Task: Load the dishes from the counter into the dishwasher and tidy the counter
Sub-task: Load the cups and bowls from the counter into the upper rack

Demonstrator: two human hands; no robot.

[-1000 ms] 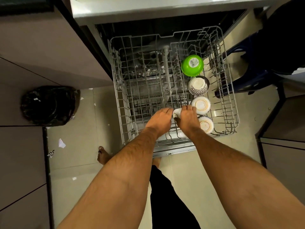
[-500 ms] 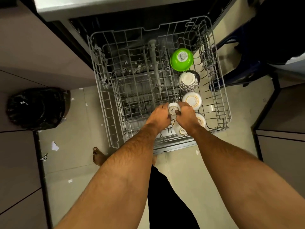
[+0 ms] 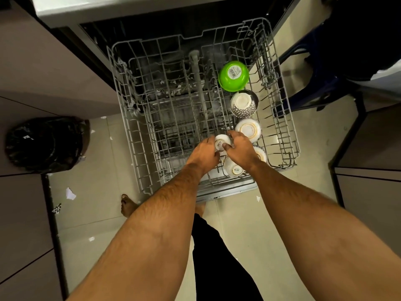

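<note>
Both hands: L & R grip upturned cup w/ fingers curled.

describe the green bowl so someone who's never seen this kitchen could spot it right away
Find the pulled-out wire dishwasher rack. Along its right side runs a row of upturned bowls; the green bowl is the farthest from the person. It alone is bright green, with a white barcode sticker on its base.

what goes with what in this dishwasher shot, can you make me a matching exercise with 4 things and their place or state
Things:
1. green bowl
2. patterned bowl
3. small white cup
4. black bin bag

Places or states:
A. on the floor, left of the rack
B. held between both hands
C. farthest back in the bowl row
D. just in front of the green bowl

Pairs: 1-C, 2-D, 3-B, 4-A
</note>
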